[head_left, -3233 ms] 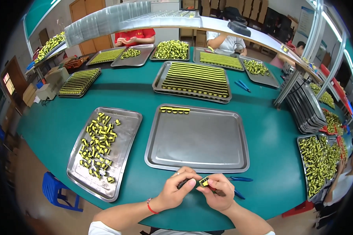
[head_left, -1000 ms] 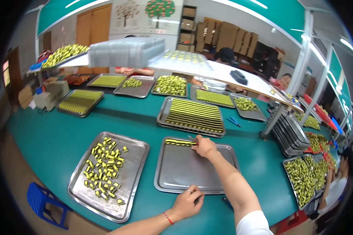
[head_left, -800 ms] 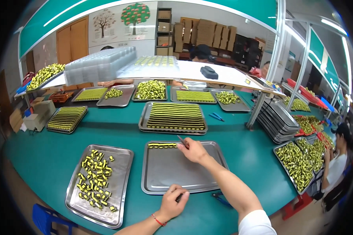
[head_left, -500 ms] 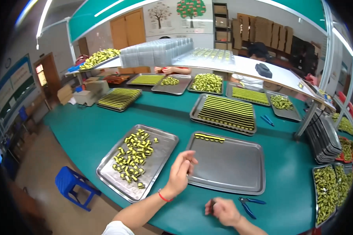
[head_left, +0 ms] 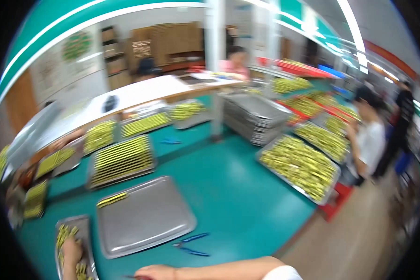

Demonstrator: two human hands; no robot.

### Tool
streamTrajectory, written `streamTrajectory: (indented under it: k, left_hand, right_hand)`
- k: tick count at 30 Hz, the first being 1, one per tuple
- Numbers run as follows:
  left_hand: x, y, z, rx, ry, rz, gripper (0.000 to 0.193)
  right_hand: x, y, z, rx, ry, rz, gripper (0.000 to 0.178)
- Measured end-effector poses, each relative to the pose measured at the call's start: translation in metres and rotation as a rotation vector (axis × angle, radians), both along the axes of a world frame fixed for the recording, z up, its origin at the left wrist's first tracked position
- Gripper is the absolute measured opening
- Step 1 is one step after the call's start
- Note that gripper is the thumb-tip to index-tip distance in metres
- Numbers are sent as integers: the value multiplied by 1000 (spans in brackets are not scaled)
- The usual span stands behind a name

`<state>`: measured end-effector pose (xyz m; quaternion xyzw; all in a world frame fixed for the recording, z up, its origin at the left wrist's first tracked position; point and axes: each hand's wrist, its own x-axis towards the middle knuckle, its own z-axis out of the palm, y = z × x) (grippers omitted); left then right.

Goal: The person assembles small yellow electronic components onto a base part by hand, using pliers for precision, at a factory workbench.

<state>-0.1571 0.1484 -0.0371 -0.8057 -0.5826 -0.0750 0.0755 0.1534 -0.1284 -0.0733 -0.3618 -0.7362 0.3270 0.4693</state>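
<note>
My left hand (head_left: 72,252) reaches down among loose yellow-and-black pieces (head_left: 81,269) in a narrow-looking metal tray (head_left: 91,254) at the lower left; its fingers are blurred and partly hidden. At the bottom edge, my right hand (head_left: 155,272) is closed, with a thin dark thing at its fingertips, too cut off to name. Between the hands and the far trays lies a grey metal tray (head_left: 147,221), with a short row of yellow-and-black pieces (head_left: 112,199) at its far left corner. Blue-handled nippers (head_left: 191,244) lie spread on the green table, right of that tray.
Beyond the grey tray stands a tray of neat striped rows (head_left: 123,161). Stacked metal trays (head_left: 254,114) rise beside a white post (head_left: 216,93). Heaped pieces fill a tray (head_left: 301,168) at the table's right edge. A person in a white shirt (head_left: 371,140) is beyond it.
My view has swung to the right, bringing the right-hand trays and people into sight. The left hand has gone from beside the grey tray into the loose pieces. The right hand stays closed.
</note>
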Motion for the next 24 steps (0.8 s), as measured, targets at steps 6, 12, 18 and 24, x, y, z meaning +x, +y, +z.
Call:
streamTrajectory:
  k: [6,12,18,24]
  left_hand:
    - [28,58,0,-516,-1474,-272,17]
    - [139,-84,58,-1389,-1896,-343,36]
    - [177,-159,46,-1271,-1790,-305,38]
    - [167,-163,21,-1214,-1667,-379,18]
  right_hand:
    - [22,-2,23,-204,73,-15,19]
    - [25,-10,35,-481,281,52,25]
    - [15,-3,66,-532,691,80,34]
    - [11,12,63,-547,840,86,35]
